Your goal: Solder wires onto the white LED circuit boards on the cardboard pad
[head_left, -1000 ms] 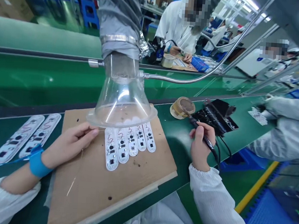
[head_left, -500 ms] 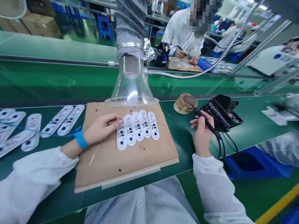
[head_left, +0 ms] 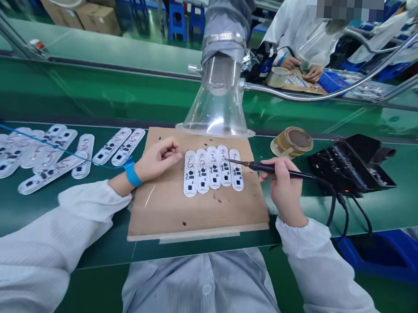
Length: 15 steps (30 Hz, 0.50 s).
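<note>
Green assembly bench point(head_left: 380, 211), with a cardboard sheet point(head_left: 196, 229) taped down right in front of me. My left hand point(head_left: 158, 160) is curled up loosely, with a blue wrist strap point(head_left: 132, 174) on, and sits just left of a row of five white LED circuit strips point(head_left: 211, 173). Can't tell if it's pinching anything, maybe a thin wire, too fine to make out. My right hand point(head_left: 284, 185) is gripping a black soldering iron point(head_left: 283, 170) like a pen, tip pointing left at the top end of the strips, around the fourth or fifth. Can't tell if it's touching. Past the left hand, more strips point(head_left: 47, 157) lie on the bench. Beyond the right hand are a round tip-cleaner tin point(head_left: 291, 142) and a black soldering station point(head_left: 351, 169). A clear fume hood point(head_left: 215, 114) hangs over the cardboard, and a co-worker point(head_left: 296, 38) sits across the line.
</note>
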{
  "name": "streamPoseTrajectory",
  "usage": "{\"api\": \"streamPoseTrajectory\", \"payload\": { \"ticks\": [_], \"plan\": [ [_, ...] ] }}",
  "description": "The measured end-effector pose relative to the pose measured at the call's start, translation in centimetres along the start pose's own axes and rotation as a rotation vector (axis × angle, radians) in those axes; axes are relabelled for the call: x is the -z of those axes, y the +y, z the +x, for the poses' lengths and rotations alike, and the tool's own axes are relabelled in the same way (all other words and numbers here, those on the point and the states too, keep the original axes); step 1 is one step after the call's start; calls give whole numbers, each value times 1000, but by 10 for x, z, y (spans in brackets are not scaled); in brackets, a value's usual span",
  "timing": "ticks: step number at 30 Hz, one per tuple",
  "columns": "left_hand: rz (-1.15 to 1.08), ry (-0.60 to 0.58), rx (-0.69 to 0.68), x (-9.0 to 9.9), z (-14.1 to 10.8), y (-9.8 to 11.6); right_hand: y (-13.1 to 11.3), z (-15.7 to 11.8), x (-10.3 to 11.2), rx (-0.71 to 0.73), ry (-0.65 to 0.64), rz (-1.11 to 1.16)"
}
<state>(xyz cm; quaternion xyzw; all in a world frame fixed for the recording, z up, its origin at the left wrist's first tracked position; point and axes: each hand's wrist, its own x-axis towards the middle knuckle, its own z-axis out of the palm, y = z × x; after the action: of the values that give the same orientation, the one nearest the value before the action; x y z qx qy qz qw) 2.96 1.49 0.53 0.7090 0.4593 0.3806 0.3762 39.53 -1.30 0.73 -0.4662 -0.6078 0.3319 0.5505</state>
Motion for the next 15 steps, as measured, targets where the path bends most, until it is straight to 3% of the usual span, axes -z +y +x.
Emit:
{"api": "streamPoseTrajectory", "payload": {
  "ticks": [4, 7, 11, 15],
  "plan": [
    [-19, -51, 13, 10, -3, -2, -2, 4, -33, -62, -110, 81],
    [-36, -126, 23, 17, -5, -4, 0, -8, -46, -6, -159, 104],
    [-49, -189, 39, 22, -9, -8, 5, -22, -42, 77, -215, 12],
    [-22, -186, 35, 22, -10, -11, 12, -24, -33, 2, -266, -107]
  ]
}}
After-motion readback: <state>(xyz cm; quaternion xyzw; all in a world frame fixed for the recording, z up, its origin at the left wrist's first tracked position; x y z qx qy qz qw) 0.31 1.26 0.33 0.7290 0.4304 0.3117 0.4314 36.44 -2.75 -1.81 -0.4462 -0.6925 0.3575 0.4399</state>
